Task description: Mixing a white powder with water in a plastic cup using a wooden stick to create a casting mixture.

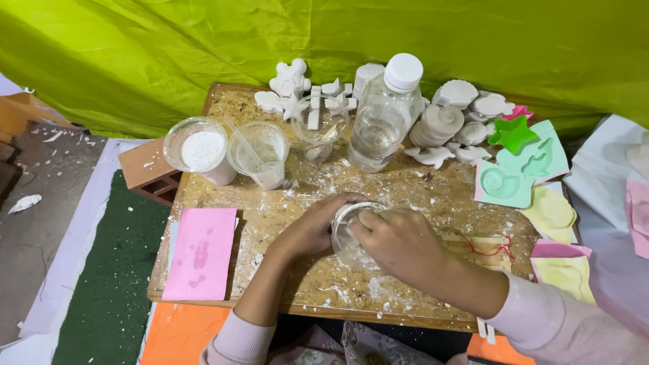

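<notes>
A small clear plastic cup (343, 226) stands near the middle of a wooden board (284, 203) dusted with white powder. My left hand (312, 226) wraps around the cup's left side. My right hand (399, 240) covers its right side and rim, with the fingertips over the opening. What the cup holds is mostly hidden by my fingers. Whether my right hand holds a tool cannot be told.
At the back stand a cup of white powder (201, 150), a cup with a stirring stick (259, 154), another clear cup (320, 128) and a water bottle (384, 118). White plaster casts (443, 122), green and yellow moulds (524, 165), a pink sheet (201, 253) and a brick (150, 170) surround them.
</notes>
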